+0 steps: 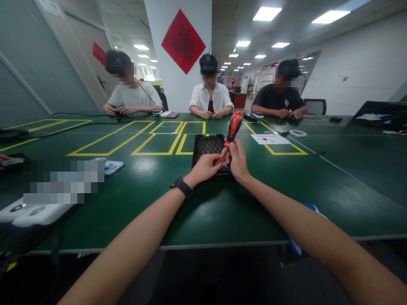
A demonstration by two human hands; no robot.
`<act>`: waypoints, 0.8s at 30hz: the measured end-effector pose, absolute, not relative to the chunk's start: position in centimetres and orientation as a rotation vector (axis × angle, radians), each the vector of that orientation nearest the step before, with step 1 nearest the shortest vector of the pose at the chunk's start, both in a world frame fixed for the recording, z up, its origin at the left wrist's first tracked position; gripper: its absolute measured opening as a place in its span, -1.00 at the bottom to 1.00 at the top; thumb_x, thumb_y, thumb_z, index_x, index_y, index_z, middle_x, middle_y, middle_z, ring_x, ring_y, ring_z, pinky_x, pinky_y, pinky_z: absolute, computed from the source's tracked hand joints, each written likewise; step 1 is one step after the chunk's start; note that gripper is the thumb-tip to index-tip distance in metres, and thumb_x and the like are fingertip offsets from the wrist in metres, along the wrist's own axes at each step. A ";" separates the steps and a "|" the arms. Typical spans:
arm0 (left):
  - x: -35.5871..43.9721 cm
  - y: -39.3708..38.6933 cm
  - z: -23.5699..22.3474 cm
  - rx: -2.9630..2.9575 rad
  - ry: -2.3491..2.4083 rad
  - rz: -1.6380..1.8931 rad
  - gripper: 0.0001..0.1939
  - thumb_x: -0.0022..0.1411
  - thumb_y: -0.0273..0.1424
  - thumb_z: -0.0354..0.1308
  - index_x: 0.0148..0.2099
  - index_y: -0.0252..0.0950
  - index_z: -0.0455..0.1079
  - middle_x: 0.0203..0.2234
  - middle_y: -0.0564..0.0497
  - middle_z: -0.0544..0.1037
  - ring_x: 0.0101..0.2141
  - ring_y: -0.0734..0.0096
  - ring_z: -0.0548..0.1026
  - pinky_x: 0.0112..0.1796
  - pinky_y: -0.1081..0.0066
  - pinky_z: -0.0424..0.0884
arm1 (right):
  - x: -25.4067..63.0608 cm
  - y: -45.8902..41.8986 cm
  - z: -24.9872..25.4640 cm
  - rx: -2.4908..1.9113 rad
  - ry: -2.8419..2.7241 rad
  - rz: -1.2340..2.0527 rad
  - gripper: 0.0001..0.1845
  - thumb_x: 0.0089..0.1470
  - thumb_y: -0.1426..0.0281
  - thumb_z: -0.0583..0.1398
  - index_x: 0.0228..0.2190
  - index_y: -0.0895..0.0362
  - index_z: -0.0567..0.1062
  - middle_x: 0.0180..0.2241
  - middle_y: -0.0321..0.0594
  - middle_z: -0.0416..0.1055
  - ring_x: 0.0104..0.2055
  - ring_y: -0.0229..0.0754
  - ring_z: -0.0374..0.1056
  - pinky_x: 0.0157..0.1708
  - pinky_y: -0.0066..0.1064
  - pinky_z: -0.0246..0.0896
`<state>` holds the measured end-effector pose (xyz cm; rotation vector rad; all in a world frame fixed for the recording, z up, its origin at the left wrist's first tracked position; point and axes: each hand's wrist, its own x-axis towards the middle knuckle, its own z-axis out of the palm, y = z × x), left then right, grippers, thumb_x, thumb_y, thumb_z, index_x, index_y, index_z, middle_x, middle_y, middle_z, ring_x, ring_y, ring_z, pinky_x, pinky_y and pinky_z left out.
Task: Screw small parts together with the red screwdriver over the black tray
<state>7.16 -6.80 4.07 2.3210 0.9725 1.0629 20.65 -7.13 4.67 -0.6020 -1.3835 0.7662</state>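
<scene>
A red and black screwdriver (233, 126) stands almost upright over the near edge of a black tray (208, 146) on the green table (203, 212). My right hand (238, 161) is closed round the lower part of the handle and the shaft. My left hand (206, 167), with a black band at the wrist, is pinched beside the shaft near the tip; what its fingertips hold is too small to make out. Both hands meet just above the tray's front rim.
Yellow taped rectangles (152, 144) mark the table. Three people sit along the far side. A white sheet (270, 139) and a tape roll (298, 133) lie to the right, white devices (38, 212) and cables to the left. A blue and white object (310, 207) sits under my right forearm.
</scene>
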 end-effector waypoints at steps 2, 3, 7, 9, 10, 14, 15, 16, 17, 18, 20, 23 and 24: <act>7.1 -6.8 4.1 2.304 1.010 1.082 -0.74 0.08 -0.24 0.12 -0.38 -0.38 0.34 -0.58 0.08 0.39 -0.55 0.54 0.31 -0.49 0.52 0.20 | 20.6 -7.3 4.7 -0.609 -1.385 0.748 -0.69 0.16 0.14 -0.05 -0.23 0.10 0.27 -0.58 -0.39 0.30 -0.68 -0.44 0.08 -0.67 -0.56 -0.03; 7.1 -6.8 4.1 2.304 1.025 1.084 -0.73 0.06 -0.22 0.14 -0.38 -0.37 0.33 -0.58 0.09 0.38 -0.55 0.54 0.30 -0.50 0.52 0.19 | 20.6 -7.3 4.7 -0.614 -1.388 0.736 -0.69 0.16 0.14 -0.05 -0.23 0.10 0.27 -0.58 -0.39 0.31 -0.68 -0.44 0.08 -0.67 -0.56 -0.02; 7.1 -6.6 4.0 2.293 1.047 1.084 -0.70 0.00 -0.20 0.20 -0.41 -0.35 0.30 -0.59 0.11 0.36 -0.56 0.55 0.28 -0.51 0.52 0.19 | 20.5 -7.5 4.8 -0.627 -1.393 0.694 -0.69 0.16 0.13 -0.06 -0.23 0.09 0.25 -0.56 -0.38 0.33 -0.67 -0.44 0.08 -0.66 -0.56 -0.03; 7.1 -6.5 4.0 2.263 1.045 1.089 -0.70 -0.02 -0.21 0.21 -0.42 -0.35 0.30 -0.60 0.11 0.35 -0.56 0.55 0.28 -0.50 0.52 0.20 | 20.5 -7.6 4.8 -0.632 -1.390 0.688 -0.69 0.16 0.13 -0.06 -0.22 0.09 0.25 -0.55 -0.38 0.34 -0.67 -0.44 0.08 -0.66 -0.56 -0.03; 7.1 -6.5 4.0 2.247 1.040 1.089 -0.70 -0.03 -0.21 0.22 -0.42 -0.35 0.30 -0.60 0.11 0.36 -0.56 0.55 0.28 -0.50 0.52 0.21 | 20.5 -7.6 4.8 -0.633 -1.387 0.685 -0.69 0.16 0.13 -0.06 -0.22 0.09 0.24 -0.54 -0.38 0.34 -0.67 -0.44 0.08 -0.66 -0.55 -0.04; 7.1 -6.6 4.1 2.222 1.016 1.081 -0.73 -0.01 -0.24 0.22 -0.42 -0.36 0.31 -0.60 0.10 0.38 -0.56 0.55 0.30 -0.49 0.52 0.23 | 20.5 -7.5 4.8 -0.636 -1.387 0.685 -0.67 0.15 0.12 -0.05 -0.22 0.09 0.25 -0.54 -0.37 0.34 -0.68 -0.44 0.07 -0.67 -0.56 -0.05; 7.1 -6.6 4.1 2.230 1.010 1.080 -0.74 0.00 -0.25 0.21 -0.42 -0.36 0.32 -0.59 0.09 0.38 -0.56 0.55 0.30 -0.49 0.52 0.22 | 20.5 -7.4 4.8 -0.637 -1.386 0.690 -0.67 0.15 0.11 -0.05 -0.22 0.09 0.25 -0.55 -0.38 0.34 -0.68 -0.44 0.07 -0.67 -0.56 -0.05; 7.1 -6.6 4.1 2.244 1.004 1.080 -0.76 0.01 -0.27 0.20 -0.42 -0.36 0.33 -0.59 0.09 0.39 -0.56 0.56 0.30 -0.49 0.53 0.22 | 20.6 -7.3 4.8 -0.639 -1.386 0.697 -0.66 0.14 0.11 -0.05 -0.22 0.09 0.25 -0.55 -0.38 0.34 -0.68 -0.44 0.07 -0.68 -0.56 -0.06; 7.1 -6.6 4.2 2.262 0.997 1.079 -0.78 0.03 -0.28 0.18 -0.42 -0.37 0.33 -0.58 0.09 0.39 -0.55 0.56 0.30 -0.49 0.53 0.21 | 20.6 -7.3 4.8 -0.639 -1.387 0.708 -0.66 0.14 0.10 -0.05 -0.23 0.10 0.26 -0.55 -0.38 0.33 -0.68 -0.44 0.06 -0.68 -0.56 -0.06; 7.1 -6.6 4.2 2.283 0.992 1.080 -0.80 0.05 -0.30 0.16 -0.42 -0.37 0.34 -0.58 0.09 0.39 -0.55 0.56 0.30 -0.49 0.53 0.21 | 20.6 -7.2 4.8 -0.637 -1.387 0.722 -0.66 0.14 0.11 -0.05 -0.23 0.10 0.26 -0.56 -0.38 0.33 -0.68 -0.44 0.06 -0.68 -0.56 -0.06; 7.1 -6.7 4.2 2.330 0.981 1.078 -0.83 0.09 -0.34 0.12 -0.41 -0.38 0.36 -0.58 0.08 0.39 -0.55 0.56 0.30 -0.48 0.53 0.19 | 20.7 -7.1 4.8 -0.630 -1.394 0.751 -0.66 0.15 0.13 -0.05 -0.22 0.11 0.27 -0.56 -0.38 0.33 -0.69 -0.44 0.06 -0.68 -0.56 -0.06; 7.1 -6.7 4.2 2.382 0.955 1.068 -0.84 0.12 -0.37 0.07 -0.38 -0.39 0.37 -0.57 0.07 0.40 -0.53 0.55 0.30 -0.46 0.53 0.18 | 20.7 -7.0 4.7 -0.622 -1.402 0.772 -0.68 0.15 0.15 -0.03 -0.20 0.12 0.28 -0.57 -0.38 0.33 -0.69 -0.44 0.06 -0.68 -0.55 -0.06; 7.1 -6.8 4.2 2.386 0.951 1.064 -0.83 0.13 -0.37 0.06 -0.37 -0.39 0.37 -0.56 0.07 0.40 -0.52 0.55 0.30 -0.46 0.53 0.18 | 20.7 -7.0 4.7 -0.621 -1.403 0.771 -0.68 0.15 0.16 -0.03 -0.19 0.12 0.28 -0.57 -0.38 0.34 -0.69 -0.44 0.06 -0.68 -0.55 -0.05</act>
